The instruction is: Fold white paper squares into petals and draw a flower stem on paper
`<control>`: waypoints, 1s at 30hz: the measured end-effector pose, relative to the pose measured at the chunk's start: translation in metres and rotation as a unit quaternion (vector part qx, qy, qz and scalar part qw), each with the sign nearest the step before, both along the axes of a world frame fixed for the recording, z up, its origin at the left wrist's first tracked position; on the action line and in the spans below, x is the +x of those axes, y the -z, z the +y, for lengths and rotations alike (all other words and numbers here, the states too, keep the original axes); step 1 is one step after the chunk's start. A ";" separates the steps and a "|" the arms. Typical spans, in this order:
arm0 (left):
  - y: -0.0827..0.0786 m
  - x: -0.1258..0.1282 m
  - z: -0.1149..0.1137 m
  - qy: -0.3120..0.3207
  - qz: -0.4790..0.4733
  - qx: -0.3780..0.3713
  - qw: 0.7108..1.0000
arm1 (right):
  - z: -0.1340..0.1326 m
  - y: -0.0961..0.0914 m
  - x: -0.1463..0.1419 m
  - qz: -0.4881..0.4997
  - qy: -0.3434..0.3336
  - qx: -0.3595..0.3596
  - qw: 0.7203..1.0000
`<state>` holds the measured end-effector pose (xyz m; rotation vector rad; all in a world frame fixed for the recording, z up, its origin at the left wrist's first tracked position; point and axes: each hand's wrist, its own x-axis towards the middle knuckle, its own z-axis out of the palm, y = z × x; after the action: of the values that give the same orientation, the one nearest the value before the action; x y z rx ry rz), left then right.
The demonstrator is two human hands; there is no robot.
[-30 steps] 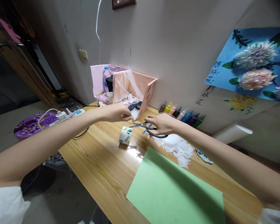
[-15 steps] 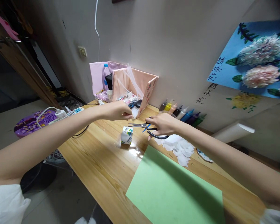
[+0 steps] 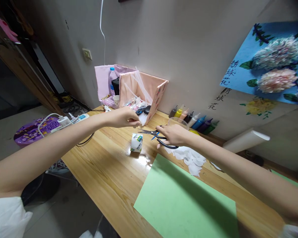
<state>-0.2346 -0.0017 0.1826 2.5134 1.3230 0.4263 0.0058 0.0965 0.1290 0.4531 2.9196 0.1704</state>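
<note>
My left hand (image 3: 123, 117) is stretched far over the wooden table (image 3: 109, 172), fingers pinched on a small white scrap just in front of the pink fabric box (image 3: 145, 92). My right hand (image 3: 172, 135) grips black scissors (image 3: 154, 135), blades pointing left toward the left hand's fingertips. A small white and green box (image 3: 136, 142) stands on the table below both hands. A heap of white paper cut-outs (image 3: 191, 158) lies under my right wrist.
A green paper sheet (image 3: 186, 201) covers the near table. Paint bottles (image 3: 193, 120) line the wall beside a clear cup. A white paper roll (image 3: 245, 139) lies at the right. A flower poster (image 3: 270, 62) hangs on the wall. A power strip (image 3: 72, 119) sits at the left.
The right hand and scissors have sunk slightly toward the table. The small box has shifted a little to the right in view. The left hand holds its place.
</note>
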 end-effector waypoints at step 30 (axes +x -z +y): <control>-0.014 -0.042 -0.040 -0.261 -0.298 0.068 0.916 | -0.064 0.090 -0.043 0.441 0.212 -0.367 0.792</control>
<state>-0.2764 -0.0413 0.1962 1.8277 1.6966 1.3094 -0.0375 0.0323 0.0387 1.2524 3.1518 -1.5682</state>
